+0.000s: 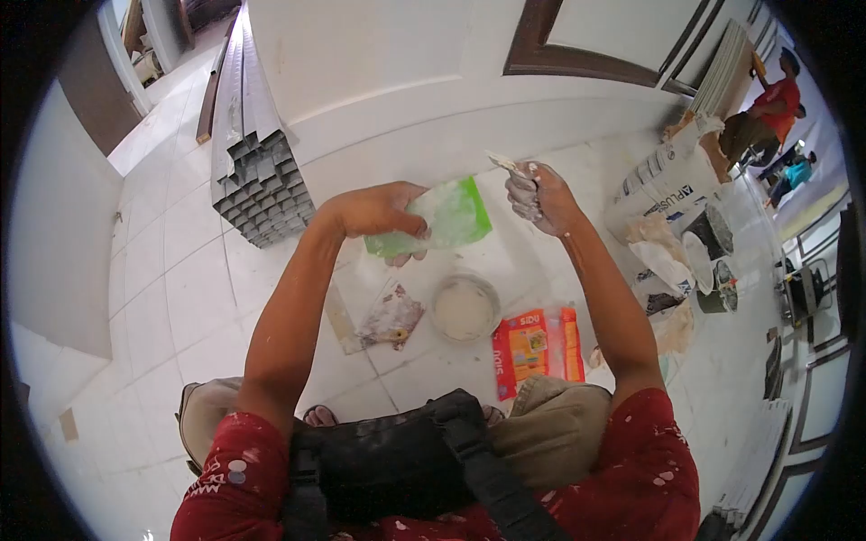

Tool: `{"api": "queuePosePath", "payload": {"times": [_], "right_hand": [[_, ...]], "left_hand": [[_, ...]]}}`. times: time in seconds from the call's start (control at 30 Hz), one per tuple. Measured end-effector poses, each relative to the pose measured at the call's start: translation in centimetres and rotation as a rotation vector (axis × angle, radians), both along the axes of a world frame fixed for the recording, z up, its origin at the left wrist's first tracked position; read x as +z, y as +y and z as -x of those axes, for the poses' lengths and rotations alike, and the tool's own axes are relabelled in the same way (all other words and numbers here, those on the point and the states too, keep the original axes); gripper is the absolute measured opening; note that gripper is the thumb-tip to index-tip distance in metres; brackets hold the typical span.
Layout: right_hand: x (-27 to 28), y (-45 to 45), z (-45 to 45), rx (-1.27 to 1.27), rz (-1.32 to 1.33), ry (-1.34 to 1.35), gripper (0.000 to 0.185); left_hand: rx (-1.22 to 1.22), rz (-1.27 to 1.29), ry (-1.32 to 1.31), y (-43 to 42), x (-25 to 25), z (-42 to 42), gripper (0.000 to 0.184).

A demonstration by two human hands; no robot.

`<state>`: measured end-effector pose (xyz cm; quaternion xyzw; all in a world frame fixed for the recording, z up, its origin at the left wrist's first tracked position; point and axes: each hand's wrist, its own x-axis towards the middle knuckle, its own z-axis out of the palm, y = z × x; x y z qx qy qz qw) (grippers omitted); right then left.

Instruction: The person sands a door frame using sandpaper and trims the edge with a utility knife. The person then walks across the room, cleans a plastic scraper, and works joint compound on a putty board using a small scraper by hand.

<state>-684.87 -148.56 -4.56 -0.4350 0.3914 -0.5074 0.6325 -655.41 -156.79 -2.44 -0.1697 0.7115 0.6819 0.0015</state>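
Note:
A green and whitish translucent sheet or packet [451,216] is held by its left end in my left hand [388,215], thumb on top and fingers beneath. My right hand [539,198], smeared with white paste, is closed around a thin, paste-covered tool [502,163] that points up and left. Between and below the hands, a round bowl [465,308] of whitish material stands on the floor. Left of the bowl lies a stained, crumpled cloth or bag [394,316], beside a flat beige strip [343,317]. An orange-red packet [524,348] lies to its right.
Stacked metal channels [261,189] stand at the left by the white wall [379,54]. On the right are a large white sack [663,180] and dark buckets [713,233]. Two other people [774,108] are at the far upper right. White tiles [171,316] cover the floor.

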Motion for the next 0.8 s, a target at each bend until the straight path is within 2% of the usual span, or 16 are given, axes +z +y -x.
{"api": "queuePosePath", "payload": {"times": [0.1, 0.13, 0.17, 0.23, 0.3, 0.37, 0.43, 0.47, 0.53, 0.6, 0.63, 0.7, 0.8], "right_hand": [[-0.1, 0.9, -0.6, 0.197, -0.025, -0.002, 0.022], [-1.1, 1.1, -0.9, 0.11, -0.016, 0.021, 0.022], [-2.4, 1.3, -1.4, 0.023, -0.026, 0.041, 0.022], [-2.7, -0.4, -2.8, -0.491, -0.094, 0.087, 0.034], [-2.9, -0.4, 1.0, -0.286, 0.054, 0.239, 0.028], [-4.3, 0.2, 2.5, -0.198, 0.031, 0.413, 0.027], [-6.1, 0.2, 2.5, -0.134, -0.008, 0.604, 0.027], [-8.2, 0.4, 2.3, -0.111, -0.037, 0.708, 0.027], [-10.4, 1.0, 1.5, -0.026, -0.059, 0.905, 0.027], [-12.6, 1.5, 1.3, 0.152, -0.165, 0.88, 0.026], [-13.0, 2.1, 0.6, 0.229, -0.188, 0.902, 0.025], [-14.4, 2.2, 0.6, 0.335, -0.123, 1.027, 0.024], [-15.3, 1.9, 0.7, 0.414, -0.107, 1.137, 0.023]], "left_hand": [[0.089, 0.142, 0.015, -0.5, -0.5, 0.0, 0.038], [0.132, 0.223, 0.053, -0.5, -0.8, 0.1, 0.036], [0.119, 0.183, 0.043, -0.5, -1.2, 0.0, 0.035], [0.05, 0.017, -0.009, -0.8, -1.2, 0.0, 0.033], [0.17, 0.079, -0.052, -1.0, -2.1, -0.3, 0.031], [0.32, 0.021, -0.083, -2.6, -6.2, -1.0, 0.036], [0.488, -0.102, -0.131, -4.9, -12.4, -2.1, 0.035], [0.48, -0.137, -0.223, -7.0, -16.7, -3.3, 0.039], [0.612, -0.136, -0.331, -7.7, -23.5, -5.5, 0.043], [0.656, 0.161, -0.584, -9.0, -30.7, -8.1, 0.04], [0.617, 0.2, -0.663, -8.9, -32.3, -9.5, 0.042], [0.721, 0.103, -0.646, -6.1, -32.1, -11.2, 0.038], [0.862, 0.014, -0.729, -4.6, -33.6, -12.4, 0.022]]}}
